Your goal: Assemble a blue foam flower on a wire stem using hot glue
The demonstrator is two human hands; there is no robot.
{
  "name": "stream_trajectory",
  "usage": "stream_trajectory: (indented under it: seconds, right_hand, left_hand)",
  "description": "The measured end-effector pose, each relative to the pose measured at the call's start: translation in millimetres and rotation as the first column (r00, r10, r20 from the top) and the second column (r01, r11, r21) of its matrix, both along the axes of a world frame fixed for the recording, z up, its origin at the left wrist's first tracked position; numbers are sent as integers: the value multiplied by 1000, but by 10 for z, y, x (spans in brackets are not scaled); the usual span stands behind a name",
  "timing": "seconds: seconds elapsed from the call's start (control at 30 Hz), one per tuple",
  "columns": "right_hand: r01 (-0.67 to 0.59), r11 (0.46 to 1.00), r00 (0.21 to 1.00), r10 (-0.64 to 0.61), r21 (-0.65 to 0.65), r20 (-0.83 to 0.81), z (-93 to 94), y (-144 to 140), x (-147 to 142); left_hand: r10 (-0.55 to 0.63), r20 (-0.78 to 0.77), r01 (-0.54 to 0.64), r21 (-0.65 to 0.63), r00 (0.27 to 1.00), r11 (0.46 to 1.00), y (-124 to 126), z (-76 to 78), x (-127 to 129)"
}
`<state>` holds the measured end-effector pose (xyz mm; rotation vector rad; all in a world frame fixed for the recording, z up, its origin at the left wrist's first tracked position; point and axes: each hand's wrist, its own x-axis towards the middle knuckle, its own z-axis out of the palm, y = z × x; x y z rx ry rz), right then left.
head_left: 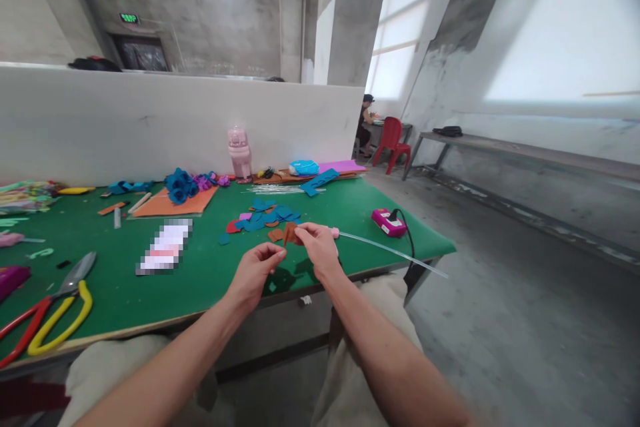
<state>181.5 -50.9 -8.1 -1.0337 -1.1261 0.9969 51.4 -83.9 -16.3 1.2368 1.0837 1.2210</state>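
The right hand (320,248) pinches a small brown felt piece (290,233) closed around the pink-tipped end of a thin clear stick (390,251), which slants out past the bench's front right corner. The left hand (256,270) hovers just beside it, fingertips drawn together in a narrow pinch; whether it grips anything I cannot tell. Both hands hang over the front edge of the green bench (210,267), so a loosened pinch would likely drop the felt off the edge onto the lap or floor. The stick's free end sticks out unsupported and could snag or bend. Near it lies a pink glue gun (389,222), whose cord trails over the edge; loose blue felt scraps (267,217) lie beyond the hands.
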Motion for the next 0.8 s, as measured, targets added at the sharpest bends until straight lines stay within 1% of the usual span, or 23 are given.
stream_trajectory:
  seconds: [0.1, 0.2, 0.57, 0.8]
  right_hand:
    - [-15, 1000, 1000, 14, 18, 28, -3, -13, -1]
    - [-21, 1000, 1000, 21, 23, 13, -4, -16, 3]
    - [-62, 998, 998, 62, 13, -26, 30, -60, -6]
    - [-100, 995, 991, 101, 16, -91, 47, -77, -7]
  left_hand:
    - [-29, 52, 30, -24, 998, 999, -6, 5, 9]
    - [-41, 75, 44, -34, 996, 998, -22, 23, 18]
    - [-49, 82, 51, -18, 995, 999, -24, 30, 11]
    - [-41, 90, 43, -17, 995, 999, -21, 41, 6]
